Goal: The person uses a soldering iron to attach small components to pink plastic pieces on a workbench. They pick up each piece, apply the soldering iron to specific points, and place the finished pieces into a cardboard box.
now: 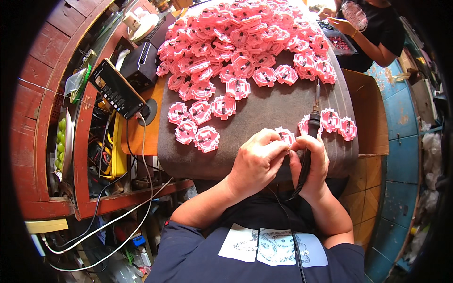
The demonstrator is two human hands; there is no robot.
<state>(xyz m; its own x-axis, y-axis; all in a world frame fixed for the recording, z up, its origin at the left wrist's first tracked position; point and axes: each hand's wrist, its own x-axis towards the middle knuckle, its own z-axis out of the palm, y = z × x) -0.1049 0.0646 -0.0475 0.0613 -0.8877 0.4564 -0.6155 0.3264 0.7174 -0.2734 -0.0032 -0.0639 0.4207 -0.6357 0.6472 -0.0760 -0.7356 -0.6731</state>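
Note:
My left hand [260,160] is closed in a pinch, its fingertips meeting those of my right hand [311,165]; what is pinched there is too small to make out. A pink plastic piece [285,135] shows just beyond these fingertips, partly covered by them. In my right hand, a soldering iron [313,123] with a black handle rests along the fingers, its metal tip pointing away from me. Beside the iron, several more pink pieces [330,120] lie in a short row on the dark mat [264,111].
A large heap of pink pieces [236,33] covers the mat's far half. Left of it stand a phone [117,88] on a holder and a black box-shaped unit [140,66]. A cardboard box [370,111] sits right of the table. Another person's hand [343,26] is at the far right.

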